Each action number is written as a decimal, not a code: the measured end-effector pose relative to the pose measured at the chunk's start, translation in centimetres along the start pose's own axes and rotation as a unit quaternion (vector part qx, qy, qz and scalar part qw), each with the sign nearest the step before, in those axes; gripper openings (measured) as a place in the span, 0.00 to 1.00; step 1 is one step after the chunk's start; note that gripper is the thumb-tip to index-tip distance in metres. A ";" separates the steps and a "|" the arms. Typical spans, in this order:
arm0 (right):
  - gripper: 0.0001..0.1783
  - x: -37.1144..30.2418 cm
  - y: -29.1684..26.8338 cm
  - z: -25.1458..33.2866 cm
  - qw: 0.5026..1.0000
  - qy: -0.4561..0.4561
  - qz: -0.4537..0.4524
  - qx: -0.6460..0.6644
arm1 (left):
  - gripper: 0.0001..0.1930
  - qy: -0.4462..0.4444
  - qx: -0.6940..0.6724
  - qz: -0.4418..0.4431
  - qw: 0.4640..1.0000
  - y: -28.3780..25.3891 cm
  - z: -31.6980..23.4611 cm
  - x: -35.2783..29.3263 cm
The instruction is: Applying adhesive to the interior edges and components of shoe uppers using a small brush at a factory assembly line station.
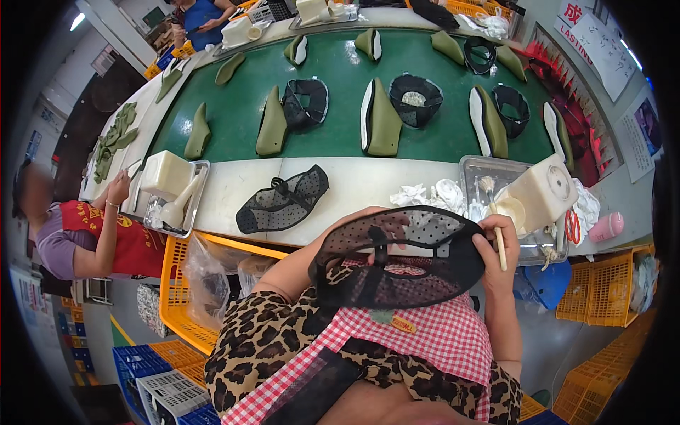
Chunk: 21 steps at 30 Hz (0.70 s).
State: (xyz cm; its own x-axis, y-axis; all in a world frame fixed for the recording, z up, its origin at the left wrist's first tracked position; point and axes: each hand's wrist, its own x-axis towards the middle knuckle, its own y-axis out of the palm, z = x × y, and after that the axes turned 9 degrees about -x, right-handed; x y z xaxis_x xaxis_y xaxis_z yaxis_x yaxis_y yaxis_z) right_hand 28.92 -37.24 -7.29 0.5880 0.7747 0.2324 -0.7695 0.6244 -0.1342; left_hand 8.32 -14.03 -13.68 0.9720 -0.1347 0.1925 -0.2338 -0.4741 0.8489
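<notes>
A black dotted-mesh shoe upper (432, 244) is held spread in front of my chest. My left hand (360, 214) is behind it, closed on its left part; most of the fingers are hidden by the mesh, with some showing through the opening. At the right end, my right hand (498, 268) pinches the edge of the upper. The same hand keeps a thin wooden-handled brush (500, 244) upright, pale bristles at the top. Another black mesh upper (282, 200) lies on the white table edge (340, 168), to the left beyond my hands.
Olive shoe lasts (383, 120) and black uppers (416, 99) stand on the green belt (333, 113). Right: a metal tray (476, 166) holding a white container (542, 191), beside red-handled scissors (572, 227). Left: a co-worker in a red apron (127, 237) and a yellow crate (173, 283).
</notes>
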 end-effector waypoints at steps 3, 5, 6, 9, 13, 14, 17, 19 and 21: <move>0.15 -0.5 -0.5 -0.3 1.000 0.006 -0.017 0.013 | 0.23 0.014 -0.003 0.071 0.997 -3.7 1.9 -0.2; 0.15 -0.6 -0.4 -1.2 1.000 0.023 -0.016 0.010 | 0.29 -0.031 -0.085 -0.317 0.944 -4.9 4.7 0.1; 0.15 -0.8 -0.2 -1.7 0.999 0.036 -0.024 0.010 | 0.37 0.010 0.164 -0.157 0.974 -1.0 3.4 2.3; 0.15 -1.0 -0.1 -2.9 0.999 0.017 -0.023 -0.038 | 0.47 0.018 0.134 -0.073 0.988 -2.6 4.8 4.1; 0.17 -0.4 -0.6 -2.5 0.994 0.079 -0.052 0.053 | 0.63 -0.067 -0.014 -0.014 0.998 -0.4 2.4 5.2; 0.17 -0.2 -0.8 -2.3 0.991 0.088 -0.049 0.087 | 0.62 -0.060 0.002 -0.023 0.998 1.4 1.6 5.4; 0.17 -0.3 -0.2 0.0 0.983 0.104 -0.026 0.147 | 0.58 -0.028 0.029 -0.034 0.999 5.6 0.5 5.4; 0.17 -0.8 0.3 -0.1 0.981 0.111 -0.026 0.156 | 0.47 -0.018 0.231 -0.089 0.969 5.9 0.2 5.1; 0.17 -1.3 0.8 -1.4 0.991 0.102 -0.016 0.091 | 0.27 0.011 0.324 -0.156 0.933 5.3 1.8 5.3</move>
State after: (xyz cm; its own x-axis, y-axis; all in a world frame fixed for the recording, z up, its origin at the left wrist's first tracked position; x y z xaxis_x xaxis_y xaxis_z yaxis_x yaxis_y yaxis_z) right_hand 27.87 -37.64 -9.02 0.6366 0.7705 0.0326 -0.7710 0.6348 0.0508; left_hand 12.19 -18.82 -9.03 0.9937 0.1120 0.0028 0.1020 -0.9145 0.3916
